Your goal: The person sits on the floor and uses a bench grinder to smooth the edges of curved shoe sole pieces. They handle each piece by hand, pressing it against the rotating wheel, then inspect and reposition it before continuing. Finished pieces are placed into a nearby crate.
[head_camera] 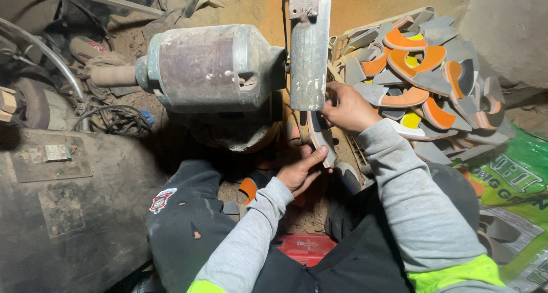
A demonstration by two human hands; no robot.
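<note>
Beneath a dusty grey metal grinder motor (pixel 214 67), the left hand (pixel 301 170) and right hand (pixel 345 106) both pinch a curved grey sole piece (pixel 321 138) against its upright belt guard (pixel 308 47), best held steady, fingertips clear.

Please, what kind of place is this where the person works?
Probably a small shoe-sole workshop. A dusty motor-driven grinding machine stands over a dirt floor, a crate holds a pile of grey and orange sole pieces, and both hands press one grey piece against the machine.
</note>
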